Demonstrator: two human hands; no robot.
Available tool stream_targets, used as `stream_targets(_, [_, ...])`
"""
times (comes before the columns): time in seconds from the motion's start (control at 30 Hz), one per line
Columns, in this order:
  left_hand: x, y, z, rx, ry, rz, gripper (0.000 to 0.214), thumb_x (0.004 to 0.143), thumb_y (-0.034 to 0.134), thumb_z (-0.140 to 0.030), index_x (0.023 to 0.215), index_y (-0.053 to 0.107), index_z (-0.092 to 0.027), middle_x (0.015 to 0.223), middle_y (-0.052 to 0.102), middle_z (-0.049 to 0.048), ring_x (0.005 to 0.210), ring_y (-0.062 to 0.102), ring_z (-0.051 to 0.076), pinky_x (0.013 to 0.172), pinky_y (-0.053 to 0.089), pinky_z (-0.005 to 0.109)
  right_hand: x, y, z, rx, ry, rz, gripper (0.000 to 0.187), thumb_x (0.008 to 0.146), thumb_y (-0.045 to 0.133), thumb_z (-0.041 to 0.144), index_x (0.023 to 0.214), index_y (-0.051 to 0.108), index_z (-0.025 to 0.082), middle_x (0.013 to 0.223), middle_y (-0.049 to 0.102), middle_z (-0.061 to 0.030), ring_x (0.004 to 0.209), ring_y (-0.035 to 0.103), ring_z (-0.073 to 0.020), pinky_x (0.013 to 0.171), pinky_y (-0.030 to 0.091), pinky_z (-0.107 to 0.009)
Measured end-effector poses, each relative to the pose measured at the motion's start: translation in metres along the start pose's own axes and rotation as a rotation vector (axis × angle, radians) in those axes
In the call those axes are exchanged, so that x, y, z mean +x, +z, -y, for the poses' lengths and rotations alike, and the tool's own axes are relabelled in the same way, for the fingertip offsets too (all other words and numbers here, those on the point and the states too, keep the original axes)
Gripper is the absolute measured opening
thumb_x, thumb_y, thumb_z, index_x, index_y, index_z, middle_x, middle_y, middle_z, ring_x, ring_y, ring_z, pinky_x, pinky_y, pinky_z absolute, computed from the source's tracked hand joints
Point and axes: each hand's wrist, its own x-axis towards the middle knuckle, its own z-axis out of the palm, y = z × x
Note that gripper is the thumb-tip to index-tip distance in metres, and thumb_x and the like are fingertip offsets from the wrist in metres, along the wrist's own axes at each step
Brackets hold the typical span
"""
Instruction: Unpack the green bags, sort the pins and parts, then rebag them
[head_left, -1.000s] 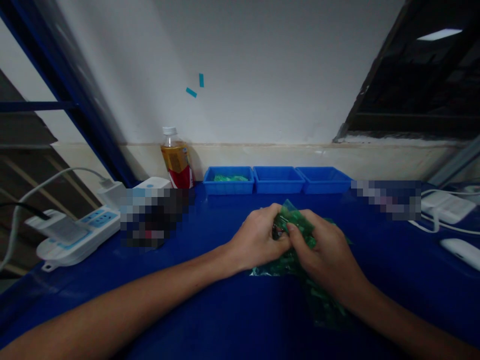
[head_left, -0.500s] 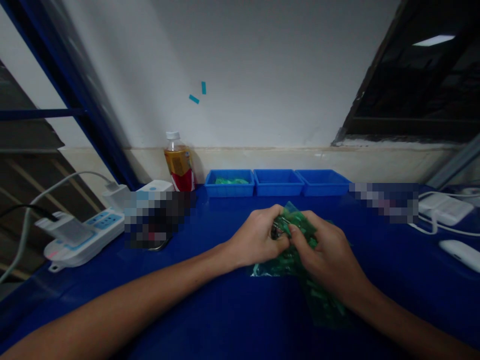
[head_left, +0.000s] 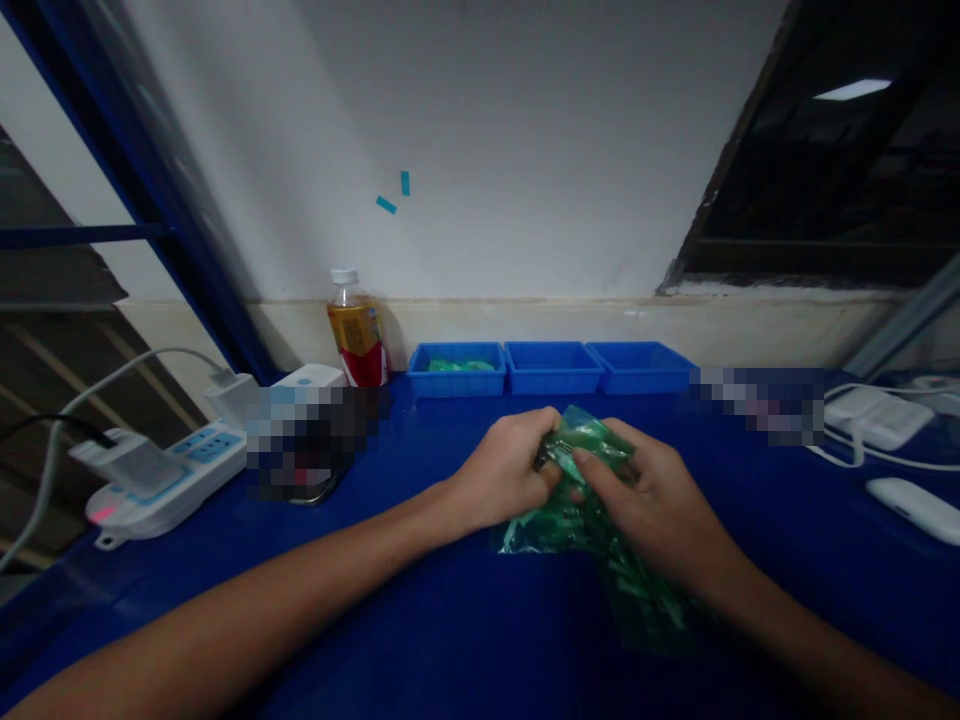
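A clear plastic bag of small green parts [head_left: 600, 545] lies on the blue table [head_left: 465, 640] in front of me. My left hand [head_left: 506, 475] is closed on the bag's upper edge, fingers curled round it. My right hand [head_left: 652, 505] pinches the same upper part of the bag from the right, thumb and forefinger pressed together. The two hands almost touch. A small dark item shows between the fingers; I cannot make out what it is.
Three blue trays stand along the wall: the left tray [head_left: 457, 370] holds green parts, beside it a middle tray [head_left: 553, 368] and a right tray [head_left: 641, 368]. A drink bottle [head_left: 356, 330] stands left of them. A white power strip [head_left: 161, 475] lies far left; white devices [head_left: 911, 495] far right.
Both hands stay on the bag; the fingers have shifted slightly and the bag's top is pulled a little lower. The view drifted slightly.
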Motion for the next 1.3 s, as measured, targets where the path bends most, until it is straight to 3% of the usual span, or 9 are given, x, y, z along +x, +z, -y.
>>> stream_targets(0.1, [0.005,-0.003,0.02,-0.09,-0.131,-0.073,0.021,0.063,0.053,-0.001,0.078,0.051,-0.015,0.067,0.053,-0.0029,0.062,0.049,0.01,0.058,0.038,0.022,-0.001,-0.004,0.005,-0.011,-0.072,-0.006,0.014,0.085,0.048,0.029,0.079,0.055,0.018,0.063,0.058,0.0003,0.055,0.056,-0.0139,0.047,0.043,-0.024])
stream_targets(0.2, [0.011,-0.009,0.029,-0.404,-0.405,-0.084,0.016,0.076,0.059,-0.02,0.091,0.055,-0.013,0.066,0.056,-0.0011,0.058,0.052,0.01,0.056,0.04,0.022,0.006,-0.014,-0.003,-0.247,-0.43,-0.15,0.015,0.084,0.049,0.018,0.093,0.061,0.019,0.082,0.064,-0.0045,0.077,0.06,-0.0179,0.067,0.049,-0.032])
stream_targets(0.3, [0.015,-0.013,0.017,-0.81,-0.575,-0.004,0.04,0.086,0.049,-0.048,0.087,0.06,-0.011,0.071,0.06,0.0059,0.063,0.056,0.012,0.056,0.042,0.022,0.02,-0.024,-0.023,-0.438,-0.707,-0.2,0.033,0.078,0.048,0.008,0.102,0.063,0.023,0.104,0.059,-0.0083,0.098,0.054,-0.023,0.08,0.047,-0.043])
stream_targets(0.4, [0.021,-0.018,-0.001,-0.922,-0.553,0.025,0.03,0.081,0.06,-0.042,0.081,0.061,-0.012,0.072,0.061,0.0048,0.062,0.055,0.01,0.056,0.041,0.021,0.031,-0.024,-0.038,-0.505,-0.774,-0.141,0.046,0.072,0.048,0.003,0.109,0.062,0.027,0.117,0.049,-0.0098,0.11,0.047,-0.0265,0.085,0.045,-0.049])
stream_targets(0.5, [0.034,-0.033,0.003,-0.702,-0.472,-0.078,0.011,0.076,0.064,-0.022,0.082,0.06,-0.014,0.068,0.059,0.0001,0.057,0.051,0.008,0.055,0.038,0.02,0.034,-0.02,-0.04,-0.5,-0.764,-0.123,0.047,0.076,0.049,0.006,0.118,0.057,0.026,0.123,0.043,-0.0115,0.117,0.041,-0.0273,0.09,0.044,-0.049])
stream_targets(0.67, [0.063,-0.082,0.061,-0.017,-0.457,-0.418,0.024,0.075,0.064,-0.02,0.097,0.053,-0.017,0.054,0.054,-0.0045,0.045,0.044,0.009,0.049,0.031,0.021,0.031,-0.025,-0.043,-0.472,-0.633,-0.173,0.037,0.083,0.052,0.017,0.119,0.054,0.02,0.121,0.043,-0.014,0.115,0.043,-0.0275,0.09,0.045,-0.048])
stream_targets(0.87, [0.08,-0.096,0.102,0.357,-0.518,-0.366,0.011,0.071,0.067,-0.019,0.074,0.057,-0.016,0.057,0.057,0.0007,0.058,0.054,0.015,0.059,0.038,0.025,0.03,-0.046,-0.062,-0.486,-0.475,0.06,0.022,0.087,0.05,0.022,0.107,0.058,0.018,0.101,0.057,-0.0099,0.101,0.051,-0.024,0.087,0.046,-0.046])
stream_targets(1.07, [0.066,-0.076,0.077,0.494,-0.339,-0.422,0.026,0.07,0.055,-0.005,0.094,0.058,-0.016,0.101,0.056,0.0082,0.096,0.052,0.02,0.085,0.04,0.029,0.026,-0.065,-0.056,-0.491,-0.346,0.255,0.028,0.088,0.049,0.031,0.112,0.058,0.02,0.104,0.061,-0.0089,0.104,0.05,-0.0249,0.089,0.042,-0.046])
stream_targets(1.3, [-0.006,-0.039,0.017,0.582,-0.03,-0.213,0.03,0.07,0.045,0.002,0.093,0.052,-0.017,0.088,0.053,0.0022,0.079,0.053,0.015,0.073,0.043,0.028,0.024,-0.084,-0.058,-0.499,-0.268,0.575,0.048,0.081,0.059,0.039,0.125,0.053,0.022,0.116,0.055,-0.0105,0.109,0.045,-0.0281,0.092,0.038,-0.044])
